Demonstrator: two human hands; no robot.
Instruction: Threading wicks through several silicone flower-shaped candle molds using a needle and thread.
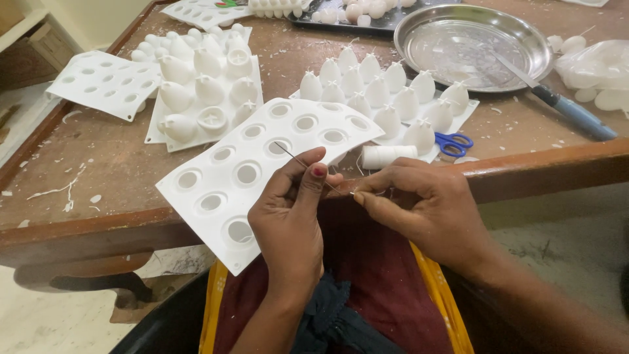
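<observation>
Left hand [288, 216] is raised in front of the near counter [98, 177] edge, thumb and forefinger pressed together on a thin needle [298, 160]; the needle rises up and to the left from the fingertips, its free end showing over the white mould tray [216, 177]. Right hand [419, 203] sits just beside the left, thumb and forefinger pinched shut on a fine white thread [341, 191], which runs across the short gap between the two hands to the left fingertips. Whether the thread has passed through the needle's eye cannot be told. Both hands hover over the person's lap, just off the counter's front edge. The mould tray overhangs that edge, its near corner lying behind the left hand. A white thread spool [388, 156] lies on its side just beyond the right hand, near the edge, with blue-handled scissors [453, 143] beside it. Further back stand a tray of white cone-shaped candles [386, 98], a second mould with moulded pieces [203, 92], a steel plate [472, 42] and a blue-handled knife [557, 101] resting on its rim. Bare counter shows to the left of the mould tray and to the right past the scissors.
</observation>
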